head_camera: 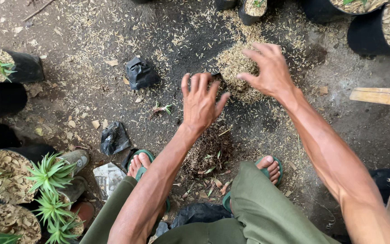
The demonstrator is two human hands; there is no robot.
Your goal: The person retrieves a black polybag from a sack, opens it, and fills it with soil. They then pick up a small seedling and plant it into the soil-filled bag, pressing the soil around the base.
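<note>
We see a loose heap of pale rice husks (238, 68) lying on the dark ground (348, 126), toward the far edge of the bare patch in front of the squatting person. The right hand (269, 68) hovers over the heap with its fingers spread and curled downward, claw-like, as if shaped to rake the husks together; it holds nothing that we can make out. The left hand (200, 101) is just beside the heap's near-left edge, fingers together and bent over a small black bag (217, 81), whose rim shows past the fingertips; whether it grips the bag or only rests on it, we cannot tell. Nearer the feet in green sandals (141, 169) lies a darker mound of fibrous mix (211, 153). Crumpled black bags (141, 72) lie to the left, within arm's reach. Filled black pots with spiky green plants (50, 174) stand along the left edge, and more pots (371, 31) at the far right corner.
</note>
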